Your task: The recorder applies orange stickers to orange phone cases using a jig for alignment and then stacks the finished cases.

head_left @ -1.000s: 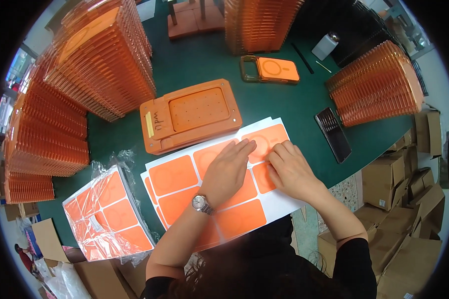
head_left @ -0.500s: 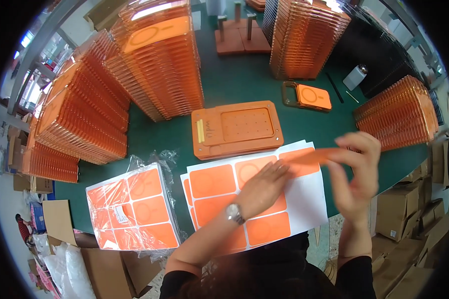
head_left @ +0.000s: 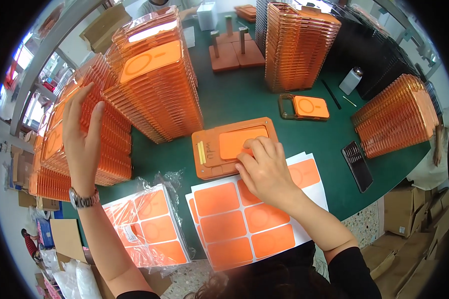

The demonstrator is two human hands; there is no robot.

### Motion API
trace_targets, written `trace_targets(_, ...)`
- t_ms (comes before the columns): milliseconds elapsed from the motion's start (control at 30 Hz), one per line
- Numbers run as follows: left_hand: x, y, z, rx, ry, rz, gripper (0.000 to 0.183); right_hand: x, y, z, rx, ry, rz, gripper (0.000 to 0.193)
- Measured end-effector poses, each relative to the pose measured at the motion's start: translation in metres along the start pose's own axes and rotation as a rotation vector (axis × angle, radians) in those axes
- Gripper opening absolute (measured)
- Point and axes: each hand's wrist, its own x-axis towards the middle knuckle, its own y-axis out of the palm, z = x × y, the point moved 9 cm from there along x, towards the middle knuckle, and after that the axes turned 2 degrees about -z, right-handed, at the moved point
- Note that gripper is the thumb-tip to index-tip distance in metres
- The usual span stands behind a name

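Watching the head view, I find the right hand [head_left: 264, 167] curled over an orange sticker [head_left: 229, 143] in the fixture [head_left: 212, 170], pinch unclear; the left hand [head_left: 82, 142], fingers wide, overlaps stacked cases [head_left: 113, 149]. Placing, I judge; squaring the sticker comes next.

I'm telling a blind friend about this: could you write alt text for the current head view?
A person's right hand touches an orange sticker lying in an orange jig on a green table; the open left hand is in front of stacked orange cases. Sticker sheets lie nearer the person, a dark phone at right.
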Motion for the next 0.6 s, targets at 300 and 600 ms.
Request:
trace_targets(300, 0.007, 0.043, 0.034, -0.113, -0.083, 0.250, 0.030, -0.003, 0.010, -0.018, 0.026, 0.041, 0.052, 0.013)
trace_targets(600, 0.012, 0.045, 0.066, -0.351, -0.203, 0.269, 0.021, 0.020, 0.034, -0.009, -0.075, 0.093, 0.118, 0.011)
